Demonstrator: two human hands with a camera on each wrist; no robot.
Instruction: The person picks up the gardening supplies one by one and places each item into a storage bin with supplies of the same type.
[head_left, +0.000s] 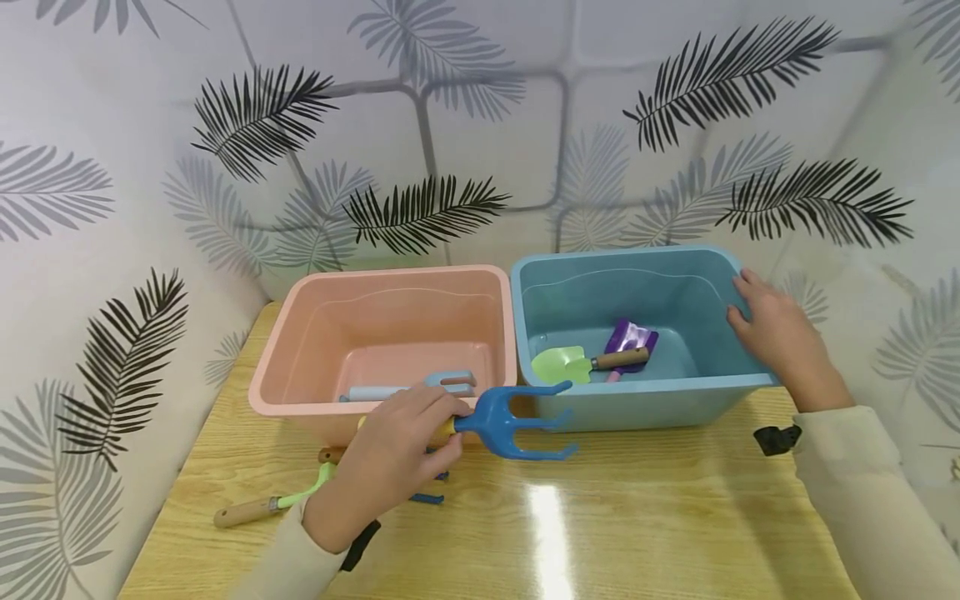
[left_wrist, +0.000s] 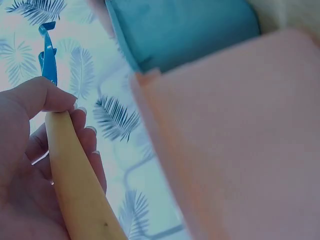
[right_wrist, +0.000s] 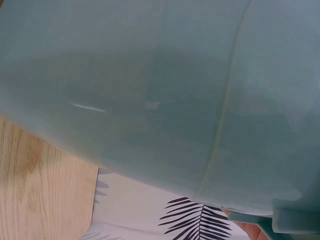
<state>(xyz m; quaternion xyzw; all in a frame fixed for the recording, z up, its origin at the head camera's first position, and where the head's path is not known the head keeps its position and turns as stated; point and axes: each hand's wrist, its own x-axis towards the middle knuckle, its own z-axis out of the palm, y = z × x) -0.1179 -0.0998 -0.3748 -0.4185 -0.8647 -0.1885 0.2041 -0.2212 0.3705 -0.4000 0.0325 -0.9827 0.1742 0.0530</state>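
My left hand (head_left: 401, 446) grips a blue three-pronged hand cultivator (head_left: 498, 421) by its yellow wooden handle (left_wrist: 80, 175). The tool hangs just in front of the bins, prongs pointing right. My right hand (head_left: 783, 337) holds the right rim of the blue bin (head_left: 720, 385), fingers bent over its edge; in the right wrist view the bin wall (right_wrist: 150, 100) hides most of that hand. Inside that bin lie a green trowel (head_left: 566, 365) with a wooden handle and a purple packet (head_left: 630, 335). A light blue fork (head_left: 450, 381) lies in the pink bin (head_left: 307, 408).
On the wooden table (head_left: 630, 517), left of my left hand, lies a green tool with a wooden handle (head_left: 251, 511). Blue prongs (head_left: 427, 498) of another tool show beneath that hand. A leaf-patterned wall covering (head_left: 465, 150) stands behind the bins.
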